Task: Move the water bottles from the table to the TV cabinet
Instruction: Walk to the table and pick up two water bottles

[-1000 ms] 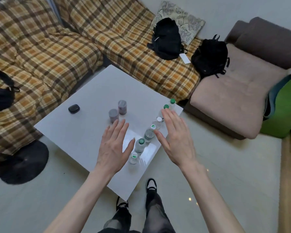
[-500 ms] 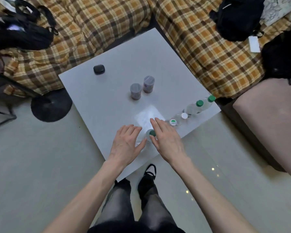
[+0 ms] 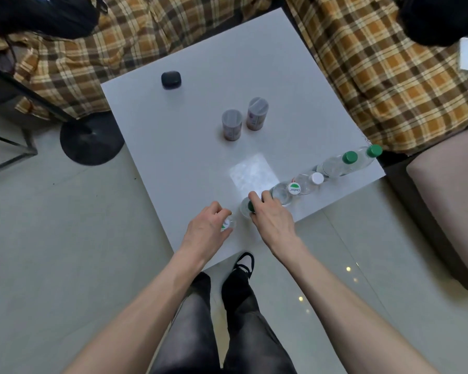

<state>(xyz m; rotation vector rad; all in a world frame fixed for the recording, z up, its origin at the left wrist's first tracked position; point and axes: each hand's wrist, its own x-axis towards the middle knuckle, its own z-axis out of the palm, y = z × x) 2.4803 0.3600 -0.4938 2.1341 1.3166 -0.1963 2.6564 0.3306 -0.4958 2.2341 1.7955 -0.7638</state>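
Several clear water bottles stand in a row along the near right edge of the white table (image 3: 200, 109). My left hand (image 3: 210, 228) is closed around the nearest bottle (image 3: 227, 224), whose white and green cap shows between the fingers. My right hand (image 3: 272, 215) grips the green-capped bottle (image 3: 246, 207) beside it. Further along stand a bottle with a printed white cap (image 3: 293, 188), a white-capped bottle (image 3: 316, 178) and two green-capped bottles (image 3: 349, 157) (image 3: 374, 151). The TV cabinet is out of view.
Two grey-lidded jars (image 3: 231, 128) (image 3: 257, 117) stand mid-table, with a small black case (image 3: 171, 79) beyond. Plaid sofas (image 3: 376, 76) wrap the table's far sides, with black bags on them. A brown seat (image 3: 449, 206) is at right. A black round base (image 3: 91, 141) sits on the floor at left.
Both hands came down from hovering open above the row and closed on the two nearest bottles. My view tilted down and moved closer to the table.
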